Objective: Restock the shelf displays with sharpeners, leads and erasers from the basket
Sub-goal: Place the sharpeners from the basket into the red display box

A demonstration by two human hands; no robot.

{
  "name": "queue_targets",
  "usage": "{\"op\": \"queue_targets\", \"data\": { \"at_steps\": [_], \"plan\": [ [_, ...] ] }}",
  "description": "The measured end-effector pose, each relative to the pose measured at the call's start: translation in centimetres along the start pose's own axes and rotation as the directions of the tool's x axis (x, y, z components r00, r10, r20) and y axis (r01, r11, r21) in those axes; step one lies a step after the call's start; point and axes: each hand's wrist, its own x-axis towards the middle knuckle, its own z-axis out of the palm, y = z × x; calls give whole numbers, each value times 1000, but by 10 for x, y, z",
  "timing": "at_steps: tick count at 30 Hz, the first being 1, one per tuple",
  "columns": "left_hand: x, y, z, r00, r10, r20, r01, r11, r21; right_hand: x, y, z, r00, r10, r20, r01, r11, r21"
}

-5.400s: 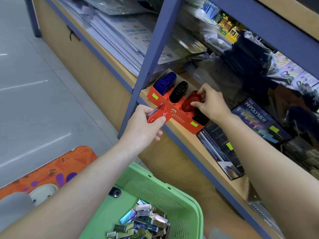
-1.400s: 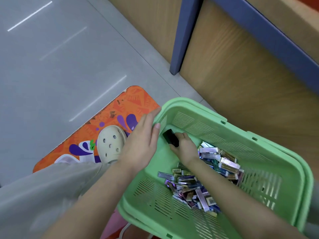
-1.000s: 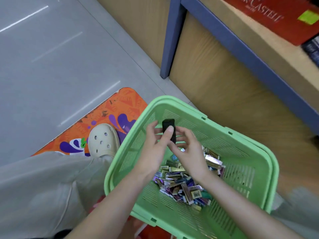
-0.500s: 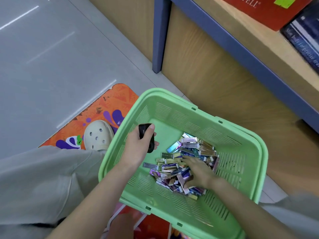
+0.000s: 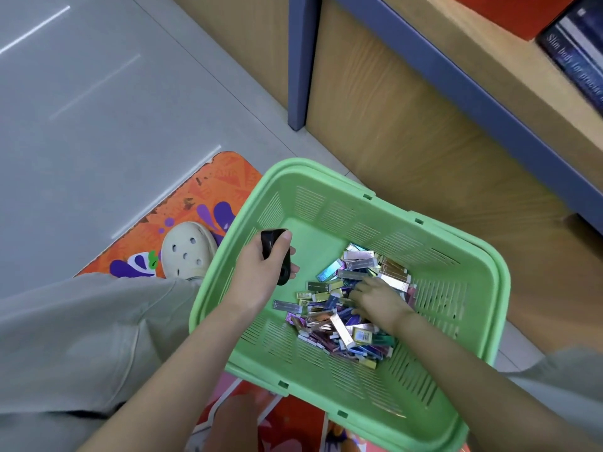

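A green plastic basket (image 5: 456,256) stands on the floor below me. In it lies a heap of small shiny lead boxes (image 5: 346,321) in several colours. My left hand (image 5: 261,275) hovers over the basket's left side and grips a black sharpener (image 5: 277,256). My right hand (image 5: 378,298) reaches down into the heap, its fingers spread among the boxes; what they touch underneath is hidden.
A wooden shelf unit with a blue post (image 5: 300,60) and blue edge rises at the upper right. A red display box corner (image 5: 509,11) and dark boxes (image 5: 580,53) sit on it. My cream clog (image 5: 189,252) stands on an orange mat (image 5: 208,197).
My right hand passed the black sharpener to my left hand, then dropped into the heap of boxes. In the last half second both hands have hardly moved.
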Motion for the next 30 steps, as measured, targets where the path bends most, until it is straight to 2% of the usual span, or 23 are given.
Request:
{"op": "queue_targets", "data": {
  "at_steps": [2, 4, 6, 8, 13, 15, 20, 26, 28, 30],
  "plan": [
    [0, -1, 0, 1000, -4, -15, 4, 1000, 7, -5, -2, -3, 1000, 10, -5, -9, 996, 88],
    [0, -1, 0, 1000, 0, -30, 1, 1000, 28, -12, -6, -10, 995, 97, -33, -84, 955, 286],
    [-1, -1, 0, 999, 5, -44, -2, 998, 70, -18, -9, -20, 968, 239, -80, -167, 847, 505],
    [-4, 0, 2, 999, -5, -53, 9, 997, 81, -24, -15, -36, 939, 327, -105, -178, 724, 667],
    [-15, 9, 14, 999, 1, -41, 0, 1000, 23, -48, -37, -90, 904, 353, -240, 49, 473, 879],
    [-22, 19, 20, 1000, 15, -28, -15, 1000, -6, -61, -45, -111, 892, 339, -300, 140, 423, 895],
    [-43, 50, 30, 994, 104, 23, -102, 992, -76, -99, -58, -155, 855, 295, -426, 306, 377, 874],
    [-70, 83, 34, 988, 153, -29, -155, 937, -313, -147, -56, -189, 705, 506, -497, 361, 348, 865],
    [-79, 94, 32, 980, 200, -15, -196, 939, -284, -163, -55, -199, 658, 523, -542, 373, 400, 837],
    [-88, 106, 29, 957, 285, 56, -273, 949, -156, -178, -58, -207, 640, 475, -603, 327, 542, 774]
  ]
}}
